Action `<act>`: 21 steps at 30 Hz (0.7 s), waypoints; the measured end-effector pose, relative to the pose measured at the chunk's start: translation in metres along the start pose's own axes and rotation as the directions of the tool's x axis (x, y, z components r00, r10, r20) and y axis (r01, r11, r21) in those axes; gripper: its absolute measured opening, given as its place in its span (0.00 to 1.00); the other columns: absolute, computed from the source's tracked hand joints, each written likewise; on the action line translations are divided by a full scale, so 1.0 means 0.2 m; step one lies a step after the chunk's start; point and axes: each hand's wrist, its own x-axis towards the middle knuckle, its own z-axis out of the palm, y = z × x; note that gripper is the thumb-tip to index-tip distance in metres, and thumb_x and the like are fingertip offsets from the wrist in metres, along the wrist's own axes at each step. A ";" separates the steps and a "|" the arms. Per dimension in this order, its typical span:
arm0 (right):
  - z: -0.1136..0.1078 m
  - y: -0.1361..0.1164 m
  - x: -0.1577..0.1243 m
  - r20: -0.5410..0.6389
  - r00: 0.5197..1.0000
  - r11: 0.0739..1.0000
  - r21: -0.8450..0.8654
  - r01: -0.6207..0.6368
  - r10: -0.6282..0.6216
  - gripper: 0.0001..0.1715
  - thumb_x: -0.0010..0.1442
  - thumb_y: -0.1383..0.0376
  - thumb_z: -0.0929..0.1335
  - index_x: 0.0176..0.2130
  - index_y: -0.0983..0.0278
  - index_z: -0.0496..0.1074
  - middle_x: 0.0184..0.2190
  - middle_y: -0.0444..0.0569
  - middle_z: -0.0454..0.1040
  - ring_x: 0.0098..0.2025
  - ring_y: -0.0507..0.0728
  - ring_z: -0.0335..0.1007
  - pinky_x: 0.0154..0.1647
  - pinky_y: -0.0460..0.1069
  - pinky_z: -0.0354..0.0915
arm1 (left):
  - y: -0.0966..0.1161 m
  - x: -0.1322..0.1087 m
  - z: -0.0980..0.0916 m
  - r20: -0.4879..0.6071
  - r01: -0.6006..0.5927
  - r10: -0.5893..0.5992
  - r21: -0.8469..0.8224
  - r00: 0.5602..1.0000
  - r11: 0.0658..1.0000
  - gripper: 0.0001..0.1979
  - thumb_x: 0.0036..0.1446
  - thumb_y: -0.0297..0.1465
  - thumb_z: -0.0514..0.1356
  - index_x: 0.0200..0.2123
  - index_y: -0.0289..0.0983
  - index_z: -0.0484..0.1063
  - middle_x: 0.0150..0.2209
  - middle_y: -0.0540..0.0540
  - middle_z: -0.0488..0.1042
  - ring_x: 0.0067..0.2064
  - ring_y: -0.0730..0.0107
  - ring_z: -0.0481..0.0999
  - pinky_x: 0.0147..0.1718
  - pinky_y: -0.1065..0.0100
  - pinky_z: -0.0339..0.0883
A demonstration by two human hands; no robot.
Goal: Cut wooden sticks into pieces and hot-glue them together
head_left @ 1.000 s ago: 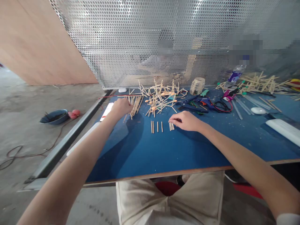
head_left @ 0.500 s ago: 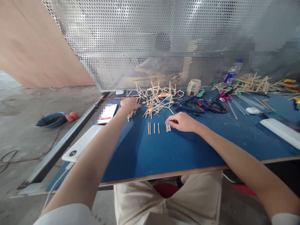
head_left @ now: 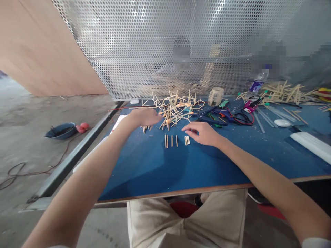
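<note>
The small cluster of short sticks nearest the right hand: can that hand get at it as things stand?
Probably yes: the right hand is close beside the short sticks, which lie in plain view with nothing on top, and the left hand is off to the side.

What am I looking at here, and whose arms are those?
There's no robot! Those arms belong to a person wearing a camera on their head. It looks forward and down, so you see their hands working. On the blue table, short sticks lie side by side, with a tangle of thin sticks behind. The left hand is blurry, so I can't tell whether it holds anything. The right hand is close to the short sticks; I can't see anything in it.
</note>
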 end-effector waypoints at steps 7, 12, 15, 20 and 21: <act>-0.02 -0.01 0.02 -0.046 0.966 0.959 -0.145 0.245 -0.253 0.17 0.69 0.61 0.64 0.55 0.58 0.71 0.49 0.51 0.77 0.52 0.61 0.69 0.57 0.60 0.61 | 0.30 -0.23 0.12 0.014 -0.499 0.541 -0.369 0.841 0.784 0.15 0.63 0.34 0.52 0.23 0.39 0.65 0.21 0.51 0.66 0.23 0.72 0.62 0.25 0.66 0.54; -0.02 0.02 0.00 0.082 0.989 0.993 0.020 0.120 -0.121 0.16 0.72 0.63 0.59 0.49 0.61 0.74 0.34 0.46 0.79 0.33 0.54 0.71 0.41 0.51 0.64 | 0.18 -0.17 0.21 -0.201 -0.424 0.376 -0.523 0.905 0.740 0.21 0.69 0.42 0.45 0.27 0.38 0.66 0.24 0.50 0.66 0.26 0.72 0.63 0.27 0.67 0.57; -0.05 0.01 -0.01 0.052 0.999 0.997 0.073 -0.013 0.009 0.17 0.72 0.61 0.58 0.49 0.61 0.73 0.37 0.46 0.79 0.31 0.52 0.69 0.37 0.49 0.62 | 0.07 -0.12 0.32 -0.332 -0.406 0.313 -0.262 0.890 0.876 0.17 0.63 0.46 0.54 0.36 0.38 0.71 0.32 0.47 0.72 0.32 0.67 0.70 0.33 0.65 0.61; -0.05 -0.02 0.00 -0.015 0.997 0.983 0.166 -0.073 0.076 0.15 0.72 0.59 0.58 0.49 0.61 0.69 0.39 0.48 0.77 0.33 0.53 0.68 0.38 0.50 0.62 | 0.01 -0.11 0.39 -0.190 -0.535 0.534 0.052 0.824 0.843 0.29 0.52 0.58 0.61 0.42 0.39 0.74 0.40 0.44 0.74 0.45 0.57 0.73 0.45 0.59 0.63; -0.04 -0.02 0.00 -0.027 0.996 0.979 0.185 -0.081 0.088 0.14 0.72 0.59 0.58 0.48 0.61 0.68 0.38 0.48 0.76 0.33 0.53 0.67 0.37 0.50 0.62 | 0.01 -0.11 0.39 -0.175 -0.545 0.547 0.065 0.819 0.836 0.31 0.50 0.60 0.61 0.43 0.39 0.74 0.40 0.44 0.74 0.45 0.56 0.73 0.45 0.59 0.63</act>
